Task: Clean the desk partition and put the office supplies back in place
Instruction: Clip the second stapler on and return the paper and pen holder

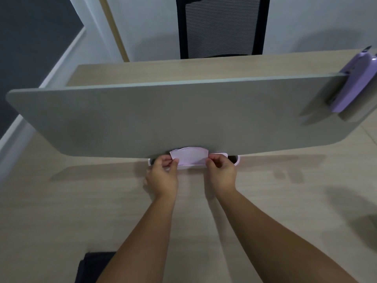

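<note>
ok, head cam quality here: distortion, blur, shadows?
Head view: wide-angle bowing bends the grey partition edges; purple stapler at the right edge looks stretched and soft; soft shadows lie on the desk; both hands, left hand and right hand, and the pink paper are reasonably sharp; no glare.

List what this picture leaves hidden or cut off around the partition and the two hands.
- Head view: lower part of the pink paper is hidden by the left hand and right hand pinching it.
- White tray: mostly covered by hands, paper and the partition.
- Purple stapler: cut by the right edge.
- Chair: seat hidden behind the desk.
</note>
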A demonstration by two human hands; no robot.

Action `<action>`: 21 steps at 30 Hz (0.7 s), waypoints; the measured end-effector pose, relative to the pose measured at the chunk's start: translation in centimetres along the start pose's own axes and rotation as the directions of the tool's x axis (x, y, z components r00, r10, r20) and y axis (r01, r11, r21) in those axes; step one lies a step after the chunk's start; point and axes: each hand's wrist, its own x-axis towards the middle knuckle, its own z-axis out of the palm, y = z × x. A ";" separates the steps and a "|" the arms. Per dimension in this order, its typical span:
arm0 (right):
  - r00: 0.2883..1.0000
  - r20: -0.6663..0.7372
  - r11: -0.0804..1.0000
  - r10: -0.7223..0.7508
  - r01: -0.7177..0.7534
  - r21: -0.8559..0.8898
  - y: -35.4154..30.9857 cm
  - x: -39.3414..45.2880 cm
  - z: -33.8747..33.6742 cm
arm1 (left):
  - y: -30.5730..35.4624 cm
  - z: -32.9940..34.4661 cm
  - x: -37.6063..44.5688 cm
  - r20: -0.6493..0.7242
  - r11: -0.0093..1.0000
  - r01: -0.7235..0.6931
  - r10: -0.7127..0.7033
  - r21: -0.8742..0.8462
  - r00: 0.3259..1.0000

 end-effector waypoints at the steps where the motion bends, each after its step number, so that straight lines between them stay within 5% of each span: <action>1: 1.000 -0.003 1.000 0.005 -0.005 -0.016 0.0 -0.1 0.0 | -0.1 0.0 0.1 -0.002 1.000 -0.005 0.005 0.004 1.000; 8: 0.996 -0.089 0.994 0.011 -0.020 -0.104 -0.9 -0.6 -1.4 | -0.1 -0.3 -0.7 -0.054 0.966 0.017 -0.004 0.256 0.999; 13: 0.984 -0.127 0.992 0.127 -0.125 0.017 -0.2 -2.5 -5.9 | 0.4 -2.0 -3.9 0.043 0.994 0.106 -0.107 0.026 0.993; 17: 0.957 -0.205 0.974 0.207 -0.180 0.140 1.3 -5.3 -12.2 | 2.8 -2.2 -10.5 0.312 0.976 0.211 -0.184 -0.054 0.932; 21: 0.910 -0.365 0.980 0.194 -0.160 0.119 2.6 -8.6 -20.2 | 5.3 -0.9 -17.0 0.612 0.979 0.205 -0.150 -0.020 0.777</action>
